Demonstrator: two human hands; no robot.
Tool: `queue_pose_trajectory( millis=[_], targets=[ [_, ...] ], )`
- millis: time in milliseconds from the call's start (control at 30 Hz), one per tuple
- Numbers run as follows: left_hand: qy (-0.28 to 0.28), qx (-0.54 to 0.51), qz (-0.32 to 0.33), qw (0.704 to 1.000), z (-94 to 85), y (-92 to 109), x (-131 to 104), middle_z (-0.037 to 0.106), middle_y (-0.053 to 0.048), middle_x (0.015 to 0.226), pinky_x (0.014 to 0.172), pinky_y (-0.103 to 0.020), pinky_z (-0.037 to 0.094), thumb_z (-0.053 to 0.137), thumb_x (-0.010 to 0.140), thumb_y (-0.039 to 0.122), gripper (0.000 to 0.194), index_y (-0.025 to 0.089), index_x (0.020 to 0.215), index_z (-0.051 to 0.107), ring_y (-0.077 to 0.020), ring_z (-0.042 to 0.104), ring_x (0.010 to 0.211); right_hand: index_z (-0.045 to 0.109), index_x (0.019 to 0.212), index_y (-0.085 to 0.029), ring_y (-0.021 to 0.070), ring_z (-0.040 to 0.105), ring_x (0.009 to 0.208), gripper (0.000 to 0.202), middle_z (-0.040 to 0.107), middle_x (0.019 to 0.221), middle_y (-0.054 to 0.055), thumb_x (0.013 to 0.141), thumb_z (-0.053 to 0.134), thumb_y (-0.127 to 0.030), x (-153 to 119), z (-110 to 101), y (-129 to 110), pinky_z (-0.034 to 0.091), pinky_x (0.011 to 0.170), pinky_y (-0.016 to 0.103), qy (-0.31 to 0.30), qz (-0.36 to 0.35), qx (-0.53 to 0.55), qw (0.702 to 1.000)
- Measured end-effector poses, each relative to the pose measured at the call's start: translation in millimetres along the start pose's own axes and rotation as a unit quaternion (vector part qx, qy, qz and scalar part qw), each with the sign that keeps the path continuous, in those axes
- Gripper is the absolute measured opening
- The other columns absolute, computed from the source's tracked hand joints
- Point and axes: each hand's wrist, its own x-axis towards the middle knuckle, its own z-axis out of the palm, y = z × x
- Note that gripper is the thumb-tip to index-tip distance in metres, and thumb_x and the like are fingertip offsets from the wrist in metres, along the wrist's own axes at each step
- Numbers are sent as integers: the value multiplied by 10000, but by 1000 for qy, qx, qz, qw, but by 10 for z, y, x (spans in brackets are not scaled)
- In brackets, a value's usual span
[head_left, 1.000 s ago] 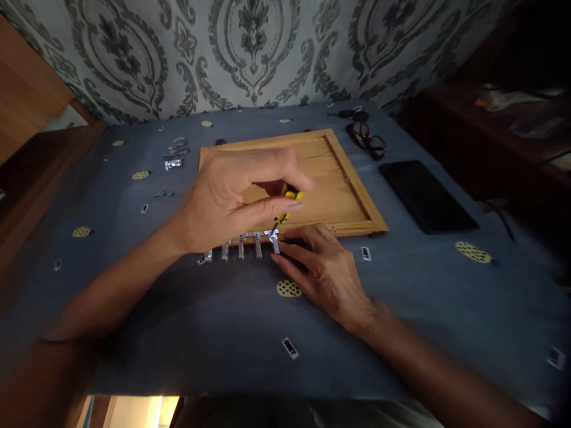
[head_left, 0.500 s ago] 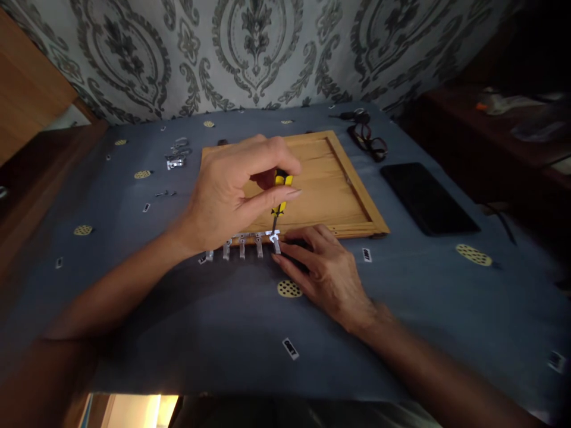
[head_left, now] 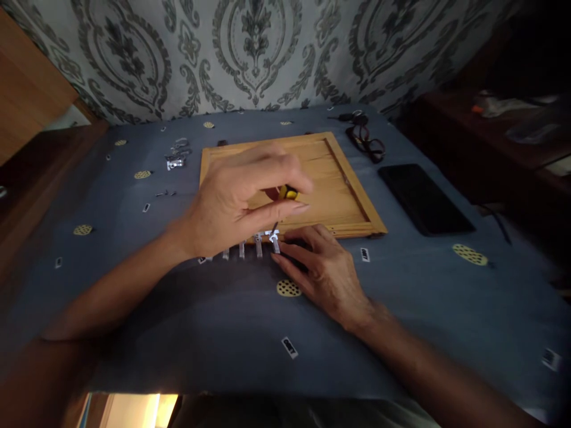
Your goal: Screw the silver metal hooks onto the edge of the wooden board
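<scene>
My left hand (head_left: 241,202) is closed round the yellow and black handle of a screwdriver (head_left: 288,192), held tilted above the near edge of a wooden frame (head_left: 357,190). Its tip meets a shiny metal clip (head_left: 275,242) on that edge. The fingers of my right hand (head_left: 328,270) rest against the frame's edge and the right side of this clip, thumb and forefinger close to it. Several similar metal clips (head_left: 242,248) line the edge to the left, partly covered by my left hand.
Loose metal clips (head_left: 175,162) and small screws (head_left: 165,193) lie on the blue cloth (head_left: 214,333) at the left. A black phone (head_left: 426,199), eyeglasses (head_left: 368,144) and keys (head_left: 355,117) are at the right. A patterned curtain (head_left: 254,53) hangs behind.
My left hand has shifted slightly right and turned, tilting the screwdriver handle right and covering more of it. My right hand stays beside the clip.
</scene>
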Motion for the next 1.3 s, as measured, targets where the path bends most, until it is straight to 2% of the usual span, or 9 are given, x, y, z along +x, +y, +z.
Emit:
queue_pose_trajectory(
  millis=[100,267,467,567,733,800,900,1133,1300],
  targets=[
    [46,37,-12,998,32,-59,-17,664,-36,858,693,-274,559,673,843,240,46,196,852,665,-130,636,771,721,909,-184,220,600,864,152,688,951,86,916,588,-256,-1,-3,1,545,720,378,-1,-2,0,1000],
    [57,19,-24,998,51,-37,-28,675,6,839,699,-242,574,689,832,218,102,203,916,633,-99,640,720,716,922,-186,216,586,882,171,683,964,84,929,565,-265,-12,1,6,529,748,365,-8,-2,2,1000],
    [-73,24,38,996,-47,99,14,726,12,825,701,-205,556,654,867,231,49,199,845,625,-112,703,793,715,893,-200,216,585,857,155,668,909,74,920,585,-280,-20,12,9,517,705,348,16,-16,-20,1000],
    [-55,-1,26,998,-58,58,27,718,9,802,692,-195,546,666,858,233,71,180,833,625,-99,687,771,717,896,-184,220,592,865,145,678,926,84,912,598,-264,-11,6,7,523,717,358,12,-13,-6,1000],
    [27,-14,4,1000,11,-79,-6,679,-14,829,642,-164,532,683,840,231,101,144,884,658,-68,623,725,720,900,-170,223,598,864,136,687,943,95,906,603,-239,3,-3,6,541,725,373,1,-8,2,1000],
    [41,5,-25,999,25,-92,-16,675,-12,827,644,-171,536,690,835,247,113,148,883,667,-68,624,711,721,905,-182,225,601,870,137,689,951,91,909,597,-241,2,-3,7,547,731,383,1,-7,3,1000],
    [33,43,-38,998,5,-61,-6,699,5,823,684,-192,540,693,832,219,75,166,880,668,-81,653,725,723,911,-195,223,604,869,138,688,951,86,911,594,-244,-2,-3,8,549,728,384,0,-4,6,1000],
    [-49,15,43,998,-92,-19,41,733,0,824,711,-219,533,663,858,212,34,183,875,663,-109,692,784,724,905,-207,221,603,865,133,690,948,79,910,598,-250,-7,1,11,543,719,381,1,-3,8,1000],
    [5,-5,1,1000,-29,-81,5,703,5,842,666,-183,538,671,849,215,76,163,903,654,-75,645,737,724,912,-199,220,604,869,136,688,949,80,911,596,-246,-9,7,14,545,725,376,0,-1,9,1000]
  ],
)
